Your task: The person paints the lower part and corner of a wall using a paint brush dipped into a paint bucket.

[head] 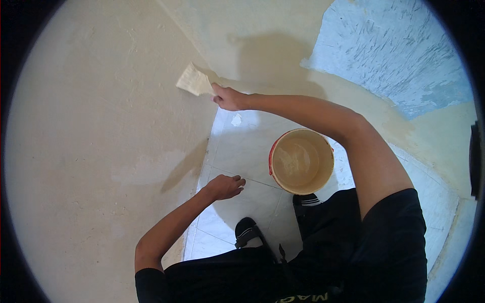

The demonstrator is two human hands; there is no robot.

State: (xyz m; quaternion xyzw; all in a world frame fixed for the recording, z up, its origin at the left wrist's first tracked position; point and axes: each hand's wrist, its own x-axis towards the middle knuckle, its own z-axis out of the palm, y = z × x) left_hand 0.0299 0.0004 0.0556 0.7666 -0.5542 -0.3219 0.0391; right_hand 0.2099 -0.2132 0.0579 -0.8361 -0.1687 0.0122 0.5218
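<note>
My right hand (pixel 229 98) grips the handle of a wide flat paintbrush (pixel 194 80). Beige paint coats its bristles, which lie against the wall on the left (pixel 113 113), close to the corner. Loosely curled, my left hand (pixel 225 187) hangs over the tiled floor beside that wall with nothing visible in it; its palm is hidden. Below my right forearm, a round bucket (pixel 329 163) with a red handle (pixel 271 161) stands on the floor. Beige residue coats its inside, and a pale liquid seems to lie at the bottom.
A far wall (pixel 273 22) meets the left one in a corner. It carries a blue-white patch (pixel 386 49) with dark streaks. White tiles (pixel 250 147) cover the floor, with a white fleck (pixel 236 120) near the corner. My sandalled feet (pixel 248 231) stand close to the bucket. A dark object (pixel 474 161) shows at the right rim.
</note>
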